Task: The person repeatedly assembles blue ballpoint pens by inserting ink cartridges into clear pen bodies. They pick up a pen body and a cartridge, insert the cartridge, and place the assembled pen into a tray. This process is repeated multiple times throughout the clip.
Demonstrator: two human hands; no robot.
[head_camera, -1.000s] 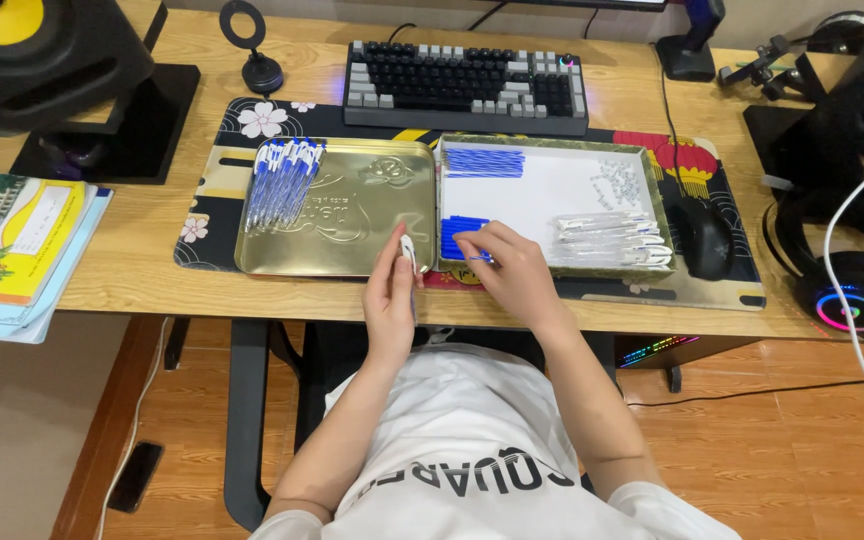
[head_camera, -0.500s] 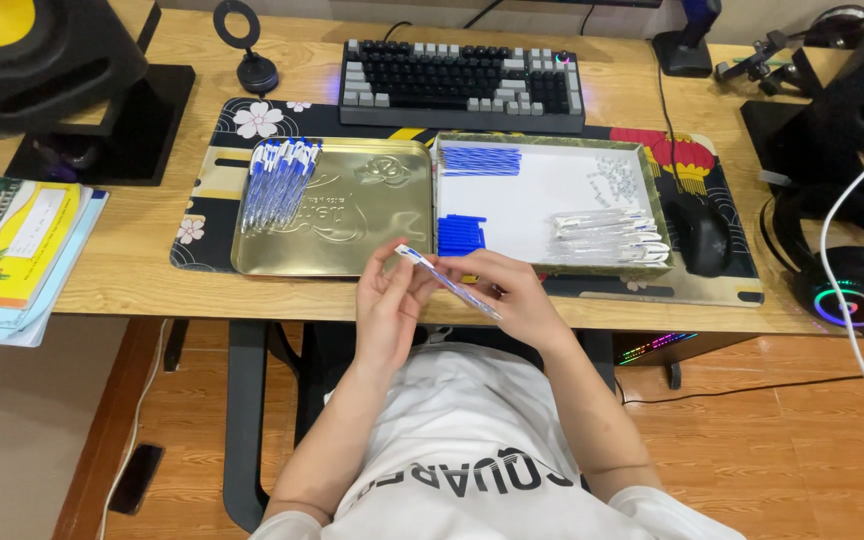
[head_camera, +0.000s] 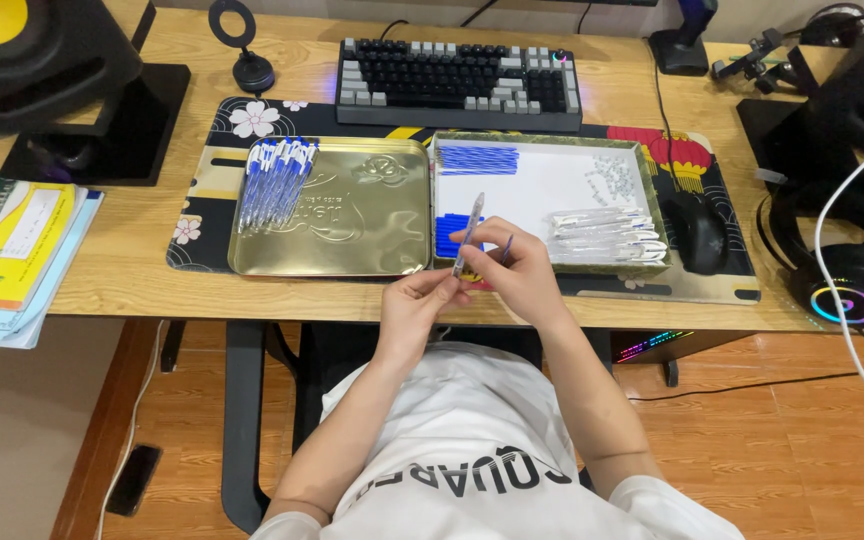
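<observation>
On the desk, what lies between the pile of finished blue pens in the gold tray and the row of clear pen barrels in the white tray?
In the head view, bare gold tray, then the white tray's blue parts, with the held pen over them.

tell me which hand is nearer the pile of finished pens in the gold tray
Left. The left hand sits just below the gold tray's lower right corner; the right hand is farther right, in front of the white tray.

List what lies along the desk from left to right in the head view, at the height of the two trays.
Stack of books → gold tray with finished blue pens → white-lined tray of pen parts, with the pen barrel held before it by the left hand and right hand → black mouse → headset.
</observation>
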